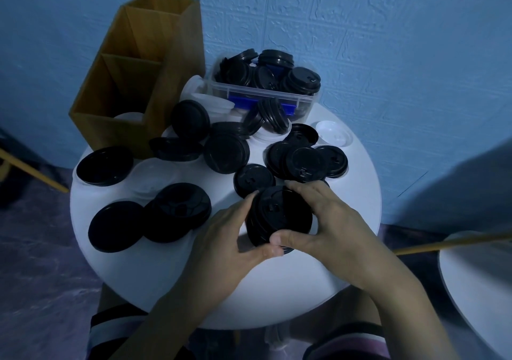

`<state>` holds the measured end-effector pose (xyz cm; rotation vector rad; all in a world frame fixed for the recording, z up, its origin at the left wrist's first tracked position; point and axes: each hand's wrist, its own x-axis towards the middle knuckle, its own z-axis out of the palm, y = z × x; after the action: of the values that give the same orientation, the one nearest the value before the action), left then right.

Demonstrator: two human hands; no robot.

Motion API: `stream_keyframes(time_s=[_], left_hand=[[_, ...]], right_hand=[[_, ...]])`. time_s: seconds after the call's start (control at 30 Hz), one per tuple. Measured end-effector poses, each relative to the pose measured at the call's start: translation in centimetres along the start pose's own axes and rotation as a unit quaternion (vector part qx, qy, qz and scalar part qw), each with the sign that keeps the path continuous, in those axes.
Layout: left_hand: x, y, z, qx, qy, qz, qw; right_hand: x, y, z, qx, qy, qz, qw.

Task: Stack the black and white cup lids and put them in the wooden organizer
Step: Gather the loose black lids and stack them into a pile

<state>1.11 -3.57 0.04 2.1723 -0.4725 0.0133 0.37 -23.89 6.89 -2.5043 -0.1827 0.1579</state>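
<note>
Head view, and both hands are on the job at the centre of the frame. The left hand (230, 237) curls its fingers round the left edge of a small stack of black lids (279, 215), thumb tucked at the near rim. The right hand (329, 221) grips the same stack from the other side, fingers over the far edge, thumb pressing the near one. The stack sits tilted between them, just above the round white table (277, 290).

Just beyond the fingertips lies a single black lid (253, 179), and to its right a cluster of overlapping black lids (304, 162). Left of the hands, more black lids overlap in a loose group (181, 203), with another one (104, 165) near the table's left edge. White lids are harder to pick out against the table: one (335, 133) sits at the far right, another (153, 176) at centre left.

Further back, at the top centre, a clear plastic bin (263, 93) is heaped with black lids (302, 79). In the upper left stands the wooden organizer (124, 82), tall and divided into compartments; something white (128, 116) shows low in the nearest one, though it is too dim to say what. A blue textured wall (388, 40) fills the background.
</note>
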Motion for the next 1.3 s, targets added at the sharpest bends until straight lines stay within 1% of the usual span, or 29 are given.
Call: stream_keyframes(time_s=[0.2,0.33,0.53,0.67,1.13,1.3], left_hand=[[0.0,0.3,-0.3,-0.004,-0.004,-0.002,1.000],[0.0,0.3,-0.3,-0.008,-0.006,-0.006,1.000],[0.0,-0.1,-0.3,0.003,-0.017,-0.004,1.000],[0.1,-0.1,-0.3,0.009,-0.018,-0.003,1.000],[-0.1,-0.3,0.2,0.021,0.015,-0.015,1.000],[-0.1,0.4,0.0,0.040,-0.004,-0.007,0.999]], right_hand=[[0.2,0.7,-0.4,0.086,-0.046,-0.012,0.995],[-0.1,0.7,-0.3,0.088,-0.039,-0.016,0.995],[0.0,0.5,-0.5,0.038,-0.044,-0.034,0.998],[0.1,0.4,-0.7,0.038,-0.058,-0.019,0.997],[-0.3,-1.4,-0.6,-0.077,-0.009,0.008,0.997],[-0.6,-1.7,-0.3,-0.104,0.001,0.013,0.994]])
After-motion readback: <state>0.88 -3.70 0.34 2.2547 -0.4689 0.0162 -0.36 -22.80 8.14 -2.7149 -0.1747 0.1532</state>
